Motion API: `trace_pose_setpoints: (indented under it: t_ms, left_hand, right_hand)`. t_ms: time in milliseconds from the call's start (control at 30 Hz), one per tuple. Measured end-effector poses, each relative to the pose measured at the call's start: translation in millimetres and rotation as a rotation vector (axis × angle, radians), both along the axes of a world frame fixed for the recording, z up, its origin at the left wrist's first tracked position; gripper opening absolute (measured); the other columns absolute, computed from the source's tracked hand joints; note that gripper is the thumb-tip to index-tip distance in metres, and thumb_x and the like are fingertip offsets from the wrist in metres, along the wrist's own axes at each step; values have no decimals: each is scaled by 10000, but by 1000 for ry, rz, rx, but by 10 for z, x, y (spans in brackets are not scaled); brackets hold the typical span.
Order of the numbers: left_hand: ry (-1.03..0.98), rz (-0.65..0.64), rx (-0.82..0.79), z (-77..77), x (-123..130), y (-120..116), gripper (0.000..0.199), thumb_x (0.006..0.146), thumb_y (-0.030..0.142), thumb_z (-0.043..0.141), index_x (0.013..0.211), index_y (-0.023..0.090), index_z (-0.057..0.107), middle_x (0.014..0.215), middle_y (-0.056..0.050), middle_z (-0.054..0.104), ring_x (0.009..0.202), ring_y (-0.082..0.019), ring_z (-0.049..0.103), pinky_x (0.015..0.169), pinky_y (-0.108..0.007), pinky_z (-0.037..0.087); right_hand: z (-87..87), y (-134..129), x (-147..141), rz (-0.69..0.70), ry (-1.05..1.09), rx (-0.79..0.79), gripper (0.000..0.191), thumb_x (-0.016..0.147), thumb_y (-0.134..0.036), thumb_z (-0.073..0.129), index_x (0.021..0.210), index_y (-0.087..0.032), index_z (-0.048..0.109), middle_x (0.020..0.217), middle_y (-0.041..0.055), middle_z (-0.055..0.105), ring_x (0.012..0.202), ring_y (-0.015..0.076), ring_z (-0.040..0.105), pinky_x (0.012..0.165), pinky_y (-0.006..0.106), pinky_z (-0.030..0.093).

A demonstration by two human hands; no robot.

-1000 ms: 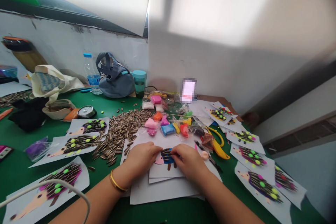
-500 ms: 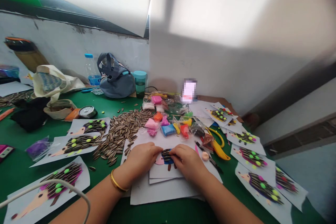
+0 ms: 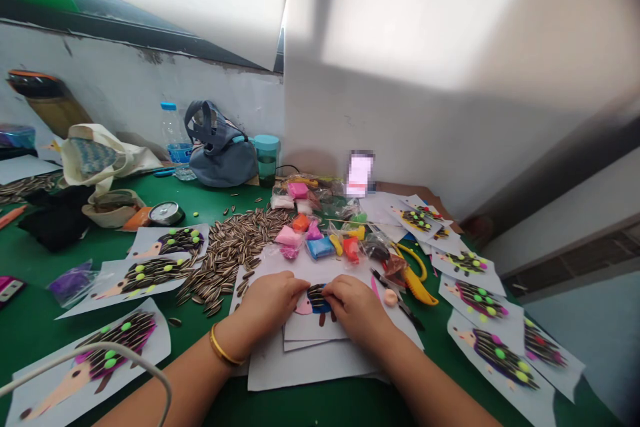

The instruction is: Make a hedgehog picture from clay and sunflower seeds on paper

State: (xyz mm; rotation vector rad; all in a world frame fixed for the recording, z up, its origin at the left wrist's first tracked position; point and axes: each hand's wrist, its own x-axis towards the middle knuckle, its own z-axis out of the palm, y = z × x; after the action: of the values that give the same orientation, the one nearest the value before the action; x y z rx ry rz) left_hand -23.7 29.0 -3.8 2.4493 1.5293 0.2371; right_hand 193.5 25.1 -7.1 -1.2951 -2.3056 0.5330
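Note:
A small hedgehog picture [image 3: 320, 300] with a pink face, a blue body, dark seeds on its back and brown legs lies on white paper [image 3: 305, 363]. My left hand [image 3: 275, 300] rests at its left side, fingers closed together by the face; what they hold, if anything, is hidden. My right hand [image 3: 353, 303] pinches at the body's right edge, fingertips touching the seeds; I cannot make out anything between them. A heap of striped sunflower seeds [image 3: 240, 243] lies left of the paper.
Bagged coloured clay [image 3: 320, 247] sits behind the paper. Scissors [image 3: 410, 313] and a yellow tool [image 3: 420, 287] lie at the right. Hedgehog pictures [image 3: 500, 353] flank both sides. A blue bag [image 3: 223, 160], cup [image 3: 267, 160] and phone [image 3: 360, 173] stand behind. A pale cable [image 3: 135, 357] crosses the lower left.

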Motion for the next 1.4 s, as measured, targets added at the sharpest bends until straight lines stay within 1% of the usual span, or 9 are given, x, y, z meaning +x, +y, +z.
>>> trace_pose_setpoints:
  t_ms: [233, 500, 667, 833, 1067, 1200, 1400]
  left_hand:
    - [-17, 7, -9, -8, -2, 1, 303, 947, 264, 505, 1151, 311, 724, 907, -48, 718, 805, -212, 682, 710, -280, 468]
    - [-2, 4, -13, 24, 9, -1, 308, 947, 255, 502, 1150, 311, 726, 904, -49, 722, 806, -219, 683, 708, -288, 472]
    - [-15, 8, -11, 15, 3, 0, 307, 942, 257, 511, 1152, 310, 728, 905, -48, 722, 812, -207, 684, 713, -273, 474]
    - [-25, 4, -5, 2, 0, 0, 306, 946, 246, 512, 1155, 310, 726, 913, -47, 726, 816, -216, 689, 710, -284, 479]
    - [9, 6, -16, 32, 1, -5, 296, 960, 259, 511, 1158, 315, 723, 919, -49, 728, 827, -230, 696, 703, -294, 480]
    - [21, 9, -16, 42, 4, -14, 293, 963, 266, 507, 1150, 324, 725, 912, -45, 728, 824, -240, 701, 691, -302, 479]
    - [25, 5, -9, 19, 13, 0, 296, 963, 269, 503, 1156, 323, 722, 916, -45, 730, 826, -240, 704, 686, -301, 475]
  right_hand:
    - [-8, 1, -15, -3, -46, 3, 167, 897, -93, 616, 895, -211, 735, 870, 33, 684, 834, 176, 626, 760, 276, 464]
    - [-33, 18, -30, 6, -83, 27, 178, 887, -78, 620, 889, -210, 739, 878, 39, 686, 841, 179, 627, 765, 277, 461]
    - [-18, 10, -31, 9, -60, 15, 176, 895, -80, 605, 898, -210, 724, 876, 36, 682, 841, 179, 623, 760, 276, 461]
    - [23, -7, -3, -6, -32, -17, 169, 892, -85, 610, 939, -218, 704, 892, 30, 669, 867, 181, 615, 778, 279, 457]
    - [27, -3, 36, -39, -34, -28, 142, 873, -75, 632, 901, -199, 696, 867, 29, 643, 841, 178, 605, 747, 271, 448]
    - [26, 1, 26, -33, -35, -28, 144, 882, -75, 621, 861, -198, 692, 839, 23, 635, 823, 176, 602, 732, 273, 439]
    - [11, 1, 10, -16, 21, -21, 144, 876, -65, 619, 858, -196, 677, 850, 21, 631, 833, 172, 589, 734, 268, 435]
